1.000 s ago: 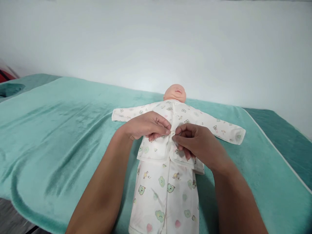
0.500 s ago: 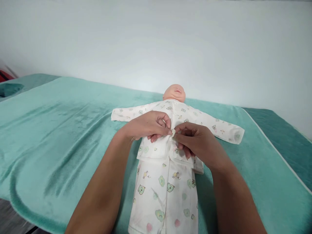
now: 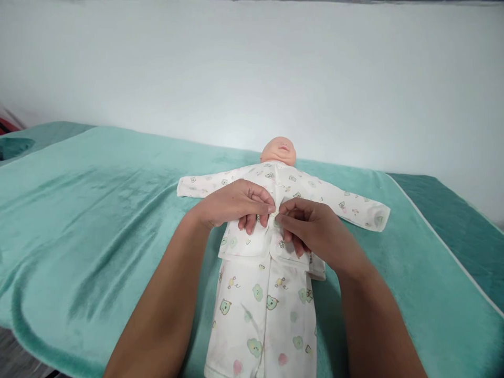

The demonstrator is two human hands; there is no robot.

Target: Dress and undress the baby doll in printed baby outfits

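A baby doll (image 3: 279,151) lies on its back, dressed in a white printed jacket (image 3: 246,244) and matching trousers (image 3: 262,315). Its sleeves stretch out to both sides. At the middle of the jacket's front opening, my left hand (image 3: 246,205) pinches the cloth edge between thumb and forefinger. Right beside it, my right hand (image 3: 309,223) is closed in a pinch on the other edge. A small pale button (image 3: 276,213) sits between the fingertips, partly covered by them. Whether it is through its buttonhole I cannot tell.
Under the doll spreads a teal plush blanket (image 3: 118,210), creased on the left. A darker teal cover (image 3: 452,220) shows at the right. Behind stands a plain white wall (image 3: 236,68). Something red (image 3: 8,126) shows at the far left edge.
The button was plainer between the fingertips before and is now more covered. My left fingers have loosened slightly and extend lower. The whole view has shifted a little.
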